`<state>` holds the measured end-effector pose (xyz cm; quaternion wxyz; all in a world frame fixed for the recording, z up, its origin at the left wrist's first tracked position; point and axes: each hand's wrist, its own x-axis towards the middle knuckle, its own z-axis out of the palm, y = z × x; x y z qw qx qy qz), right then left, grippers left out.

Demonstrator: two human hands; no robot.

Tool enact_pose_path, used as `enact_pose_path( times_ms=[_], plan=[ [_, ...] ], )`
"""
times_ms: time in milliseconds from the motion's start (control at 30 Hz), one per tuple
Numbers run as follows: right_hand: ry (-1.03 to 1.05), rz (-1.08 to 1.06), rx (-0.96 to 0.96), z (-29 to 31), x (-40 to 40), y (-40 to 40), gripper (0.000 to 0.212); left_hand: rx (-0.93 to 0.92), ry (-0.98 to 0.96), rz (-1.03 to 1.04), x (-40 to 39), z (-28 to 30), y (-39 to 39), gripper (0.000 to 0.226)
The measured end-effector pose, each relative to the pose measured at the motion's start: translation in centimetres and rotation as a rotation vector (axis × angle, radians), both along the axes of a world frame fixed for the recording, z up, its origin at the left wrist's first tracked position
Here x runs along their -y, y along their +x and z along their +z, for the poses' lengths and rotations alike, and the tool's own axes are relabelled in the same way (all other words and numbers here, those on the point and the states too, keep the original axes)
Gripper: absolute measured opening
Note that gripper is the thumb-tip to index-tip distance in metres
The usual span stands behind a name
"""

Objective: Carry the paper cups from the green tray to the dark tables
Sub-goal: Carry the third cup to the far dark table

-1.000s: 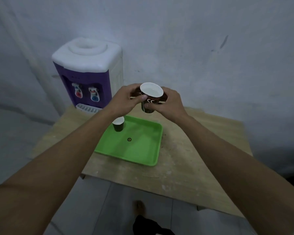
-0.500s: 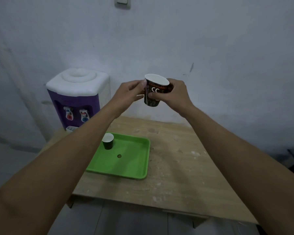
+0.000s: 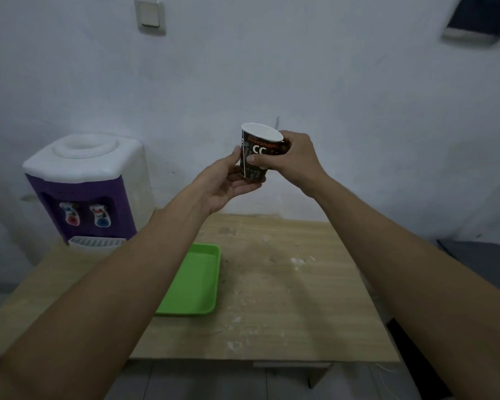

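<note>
Both hands grip one printed paper cup [image 3: 257, 153] at frame centre, left hand [image 3: 228, 180] cupping its base, right hand [image 3: 293, 160] wrapping its side, above the wooden table. Green tray [image 3: 195, 281], lower centre, partly hidden by left arm; dark tables not in shot, delivery pending.

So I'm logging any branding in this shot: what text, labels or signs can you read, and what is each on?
"CC": large white letters on the dark paper cup held by the left hand and right hand.
"appuccino": orange band under the cup's rim, apparently part of "cappuccino", partly hidden.
Other print on the cup: too blurred to read.
Dispenser: no readable text; the tap markings are too small.
</note>
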<state>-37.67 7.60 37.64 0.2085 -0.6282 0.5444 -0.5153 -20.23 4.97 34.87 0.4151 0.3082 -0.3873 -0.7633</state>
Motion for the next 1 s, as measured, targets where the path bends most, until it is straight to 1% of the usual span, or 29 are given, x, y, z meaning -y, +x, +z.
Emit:
enact_pose_path(
  times_ms=[167, 400, 600, 733, 1000],
  plan=[
    [0.006, -0.011, -0.015, 0.5, -2.9, -4.0, 0.058, -0.018, 0.023, -0.046, -1.7, 0.5, -4.4, 0.041],
    [-0.021, -0.07, 0.011, 1.3, -7.6, -10.6, 0.055, -0.035, 0.036, -0.134, -5.2, 1.5, -11.3, 0.041],
    [-0.018, -0.157, 0.014, 1.3, -12.3, -16.5, 0.057, -0.037, 0.047, -0.212, -8.9, 1.8, -17.8, 0.045],
    [-0.018, -0.215, 0.026, 1.2, -15.7, -20.5, 0.057, -0.02, 0.042, -0.287, -11.2, 1.9, -22.1, 0.042],
    [-0.04, -0.336, 0.039, 1.0, -21.7, -28.0, 0.057, 0.007, 0.032, -0.417, -15.6, 2.2, -30.3, 0.044]
  ],
)
